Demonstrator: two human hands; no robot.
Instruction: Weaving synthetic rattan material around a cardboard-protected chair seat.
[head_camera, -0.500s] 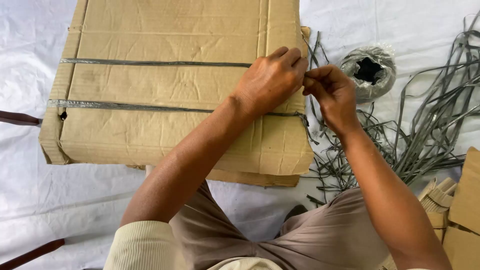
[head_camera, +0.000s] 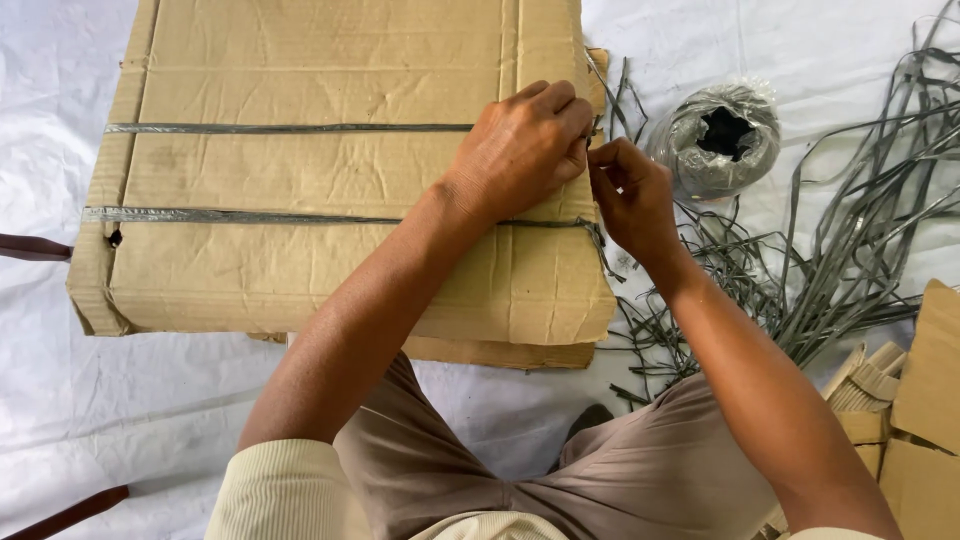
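Head view: grey strap (head_camera: 290, 128) runs across the flattened cardboard stack (head_camera: 330, 260) lying on the white sheet (head_camera: 60, 420). At the stack's right edge the left hand (head_camera: 522, 150) presses down, fingers curled over the strap end, while the right hand (head_camera: 630, 195) pinches it (knot hidden). Best kept taut and flat against the board; roll of strapping (head_camera: 720, 140) lies just beside, loose offcuts (head_camera: 850, 260) beyond
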